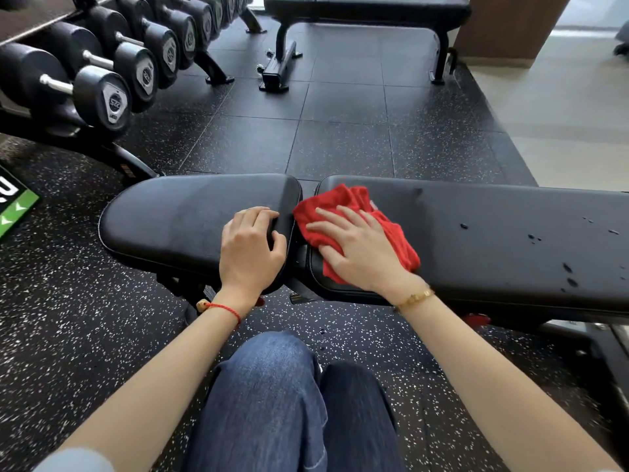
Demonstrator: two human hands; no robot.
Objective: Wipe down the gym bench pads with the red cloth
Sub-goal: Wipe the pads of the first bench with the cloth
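A dumbbell rack (102, 73) stands beyond the bench's left end. The left hand (250, 248) rests on the seat pad (177, 219) at its right edge, fingers curled loosely over that edge, nothing in them. Across the narrow gap, the right hand (354, 248) lies flat, fingers spread, pressing the red cloth (350, 202) onto the left end of the back pad (493, 233). Droplets (568, 270) dot that pad toward its right end. A second bench (367, 8) stands well beyond, open floor (340, 131) between.
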